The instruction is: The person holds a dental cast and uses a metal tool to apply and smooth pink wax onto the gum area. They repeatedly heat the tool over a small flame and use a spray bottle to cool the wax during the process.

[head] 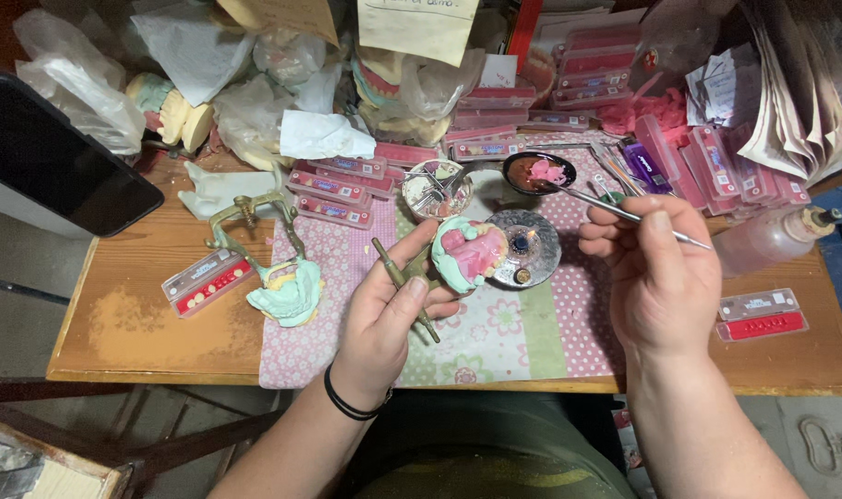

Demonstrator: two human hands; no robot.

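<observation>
Left hand (384,310) grips the dental cast (467,254); right hand (656,268) pinches a metal spatula (615,211).

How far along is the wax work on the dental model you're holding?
Done: pink wax already covers the green dental model held in the left hand. In hand: the right hand dips a thin metal tool into the ladle of pink wax. Left: a second green model on its brass articulator shows no pink wax.

Bare forearms, no sleeves in sight — a thin black band (351,404) rings the left wrist, the right wrist plain, and an olive-green garment (495,471) covers the lap.
</observation>
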